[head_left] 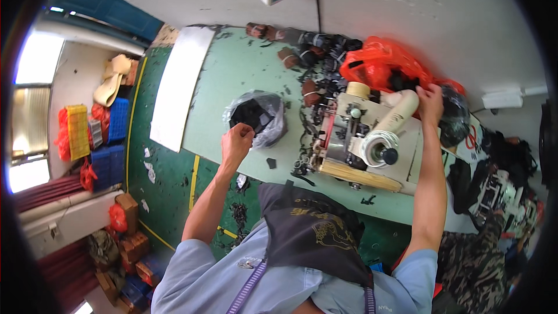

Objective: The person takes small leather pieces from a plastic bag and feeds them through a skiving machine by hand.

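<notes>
Head view. We note the left hand (237,139) at centre frame, fingers curled together at the mouth of a crumpled clear plastic bag of black pieces (258,117); whether a piece is pinched between them we cannot tell. The bag lies on the pale green worktable (232,70), just left of the cream metal bench machine (360,139).

The right hand (430,102) sits at upper right, fingers wrapped on the far end of the machine's cream cylindrical arm, touching the glossy orange plastic bag (381,61) behind it.

Risks, as we judge them: the thin film bag is slack and could drag or tip when the hand pulls out, spilling pieces among the black offcuts already strewn on the table. The right forearm crosses above the machine's chrome spool face (381,146); a sleeve or finger could catch there.

Textures: film wrinkled and reflective; tabletop matte, scuffed; a flat white board (177,84) at the table's left edge, smooth and rigid; a dark fabric apron (311,232) below.
</notes>
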`<move>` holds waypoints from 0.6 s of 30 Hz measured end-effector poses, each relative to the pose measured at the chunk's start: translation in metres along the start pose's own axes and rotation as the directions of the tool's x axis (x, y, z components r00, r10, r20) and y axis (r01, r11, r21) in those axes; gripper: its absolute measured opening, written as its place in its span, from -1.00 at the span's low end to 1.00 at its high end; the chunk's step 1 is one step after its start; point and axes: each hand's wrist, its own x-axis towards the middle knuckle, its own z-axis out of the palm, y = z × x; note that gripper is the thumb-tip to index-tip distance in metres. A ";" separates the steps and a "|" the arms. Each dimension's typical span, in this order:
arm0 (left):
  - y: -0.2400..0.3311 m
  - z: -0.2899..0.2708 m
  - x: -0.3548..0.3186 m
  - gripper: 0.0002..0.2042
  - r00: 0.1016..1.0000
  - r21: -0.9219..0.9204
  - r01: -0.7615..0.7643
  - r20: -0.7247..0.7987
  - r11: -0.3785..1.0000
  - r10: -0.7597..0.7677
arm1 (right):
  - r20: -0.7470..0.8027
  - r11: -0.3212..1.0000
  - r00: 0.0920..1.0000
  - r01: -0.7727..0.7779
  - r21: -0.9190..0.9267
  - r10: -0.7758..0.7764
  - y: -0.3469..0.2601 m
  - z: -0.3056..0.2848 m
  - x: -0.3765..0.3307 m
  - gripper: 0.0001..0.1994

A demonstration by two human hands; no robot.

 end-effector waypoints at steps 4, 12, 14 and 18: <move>-0.043 0.007 0.024 -0.78 0.958 0.210 -0.193 -0.170 0.958 0.230 | -0.084 0.857 0.985 -0.087 0.507 0.149 -0.025 -0.027 -0.050 -0.62; -0.039 0.046 0.050 -0.58 0.935 0.365 -0.317 -0.032 0.875 0.352 | -0.147 0.676 0.969 -0.026 0.736 0.197 -0.118 -0.120 -0.207 -0.78; -0.031 0.044 0.050 -0.59 0.955 0.359 -0.266 -0.026 0.895 0.294 | -0.031 0.667 0.993 -0.053 0.743 0.113 -0.138 -0.122 -0.247 -0.84; -0.045 0.044 0.064 -0.60 0.973 0.169 -0.227 -0.005 0.959 0.231 | 0.401 0.515 0.895 -0.253 0.819 -0.198 -0.183 -0.090 -0.308 -0.89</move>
